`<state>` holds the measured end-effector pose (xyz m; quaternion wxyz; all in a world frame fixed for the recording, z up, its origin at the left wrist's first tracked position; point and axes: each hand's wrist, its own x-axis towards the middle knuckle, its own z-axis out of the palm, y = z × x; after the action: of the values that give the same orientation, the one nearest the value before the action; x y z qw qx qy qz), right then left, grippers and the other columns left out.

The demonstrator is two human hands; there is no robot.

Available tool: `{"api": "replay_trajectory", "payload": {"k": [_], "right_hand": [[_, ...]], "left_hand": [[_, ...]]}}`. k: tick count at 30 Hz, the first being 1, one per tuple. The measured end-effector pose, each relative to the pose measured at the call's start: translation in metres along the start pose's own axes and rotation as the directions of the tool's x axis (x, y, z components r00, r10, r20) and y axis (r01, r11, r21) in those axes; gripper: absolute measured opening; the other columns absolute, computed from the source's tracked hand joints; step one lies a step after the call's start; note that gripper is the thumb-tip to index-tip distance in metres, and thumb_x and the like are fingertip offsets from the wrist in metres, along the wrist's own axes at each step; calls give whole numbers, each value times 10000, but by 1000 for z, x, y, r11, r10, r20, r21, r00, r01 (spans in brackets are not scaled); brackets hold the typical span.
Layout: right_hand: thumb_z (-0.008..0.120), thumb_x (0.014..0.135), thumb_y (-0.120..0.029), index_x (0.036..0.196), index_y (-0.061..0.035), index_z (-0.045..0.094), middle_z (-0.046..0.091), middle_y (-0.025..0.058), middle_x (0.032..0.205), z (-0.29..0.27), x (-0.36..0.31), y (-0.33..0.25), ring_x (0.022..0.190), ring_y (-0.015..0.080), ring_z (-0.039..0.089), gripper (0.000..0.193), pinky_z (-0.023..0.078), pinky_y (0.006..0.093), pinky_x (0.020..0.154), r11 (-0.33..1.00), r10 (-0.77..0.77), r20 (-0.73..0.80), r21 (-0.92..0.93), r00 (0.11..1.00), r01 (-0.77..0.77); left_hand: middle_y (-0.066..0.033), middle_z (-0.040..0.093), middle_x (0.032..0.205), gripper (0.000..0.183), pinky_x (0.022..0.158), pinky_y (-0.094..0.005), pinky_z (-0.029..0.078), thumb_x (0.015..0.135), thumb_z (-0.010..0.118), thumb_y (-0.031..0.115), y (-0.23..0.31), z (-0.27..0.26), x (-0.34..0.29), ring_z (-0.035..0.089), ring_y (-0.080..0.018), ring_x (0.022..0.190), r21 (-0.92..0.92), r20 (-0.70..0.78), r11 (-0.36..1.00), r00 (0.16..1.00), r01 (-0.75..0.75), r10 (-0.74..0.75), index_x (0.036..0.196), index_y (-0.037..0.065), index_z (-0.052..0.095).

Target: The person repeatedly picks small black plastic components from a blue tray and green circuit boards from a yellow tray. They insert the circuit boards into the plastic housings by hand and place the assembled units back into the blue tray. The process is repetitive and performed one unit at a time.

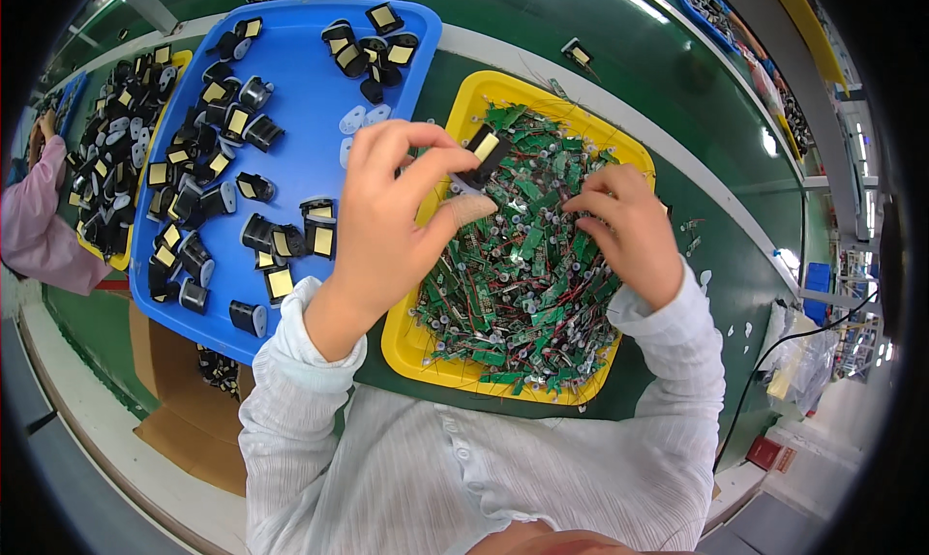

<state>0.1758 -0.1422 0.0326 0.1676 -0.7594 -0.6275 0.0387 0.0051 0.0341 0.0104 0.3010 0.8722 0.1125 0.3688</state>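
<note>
1. The left hand (392, 207), in the middle of the frame, pinches a small black case (495, 160) with a yellow pad on it. The case is up in the air, over the upper left of the yellow tray (400, 347).

2. The right hand (634, 231) is well apart from the left, over the right side of that tray. Its fingertips are near each other, just by the green boards (527, 289) (I can't tell if they grip one).

3. It looks like one case is being worked on now. Lots seems left to do, because the boards and their wires make a big heap below both hands.

4. The blue tray (300, 100), at upper left, has many more black cases (237, 121) lying in loose bunches. I can't tell which have a board inside, so I can't count the done ones.

5. For moving, bare blue shows in the middle of the blue tray. The left arm crosses its right edge, and the right sleeve crosses the yellow rim, so bumps could happen there.

6. A thin strip of green worktop (440, 86) runs between the trays. More green shows at the right.

7. At far left, another person's pink sleeve (44, 216) is beside a second yellow tray (121, 262).
</note>
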Motion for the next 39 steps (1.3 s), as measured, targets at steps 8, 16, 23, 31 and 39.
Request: {"api": "replay_trajectory", "payload": {"k": [8,16,23,31,39], "right_hand": [[655,642,-23,838,-74,532,514,53,864,14,-2,13,845,250,494,237,394,357,719,992,-54,91,-109,994,64],[647,682,-66,858,-90,538,536,59,825,5,-7,16,835,269,506,208,383,373,726,996,84,-95,18,992,-83],[574,656,-68,950,-73,588,540,20,738,4,-5,-15,830,206,526,294,408,358,776,921,-262,-192,-343,946,185],[643,627,-16,822,-31,606,562,61,770,1,-7,-27,826,235,513,199,408,353,748,990,-86,-527,-137,845,15],[618,772,-36,834,17,556,599,83,754,26,-11,-51,680,143,562,103,445,254,663,584,385,-123,800,915,-138]], "left_hand": [[-72,550,903,269,762,-365,421,622,725,146,3,11,-5,492,-284,906,-70,68,997,997,-30,35,842,50,604],[-97,589,905,272,756,-359,430,641,710,115,4,14,-6,536,-283,865,-207,88,978,996,5,14,870,26,594],[-108,604,907,269,743,-348,440,653,703,112,6,16,-8,558,-286,856,-280,123,958,992,66,-32,879,16,594],[-110,607,946,291,788,-341,442,662,716,115,8,16,-8,567,-269,897,-261,177,962,983,83,-36,901,7,592],[-119,600,929,273,738,-317,470,664,715,101,15,22,-13,596,-259,855,-458,187,879,981,129,-47,897,22,594]]}}
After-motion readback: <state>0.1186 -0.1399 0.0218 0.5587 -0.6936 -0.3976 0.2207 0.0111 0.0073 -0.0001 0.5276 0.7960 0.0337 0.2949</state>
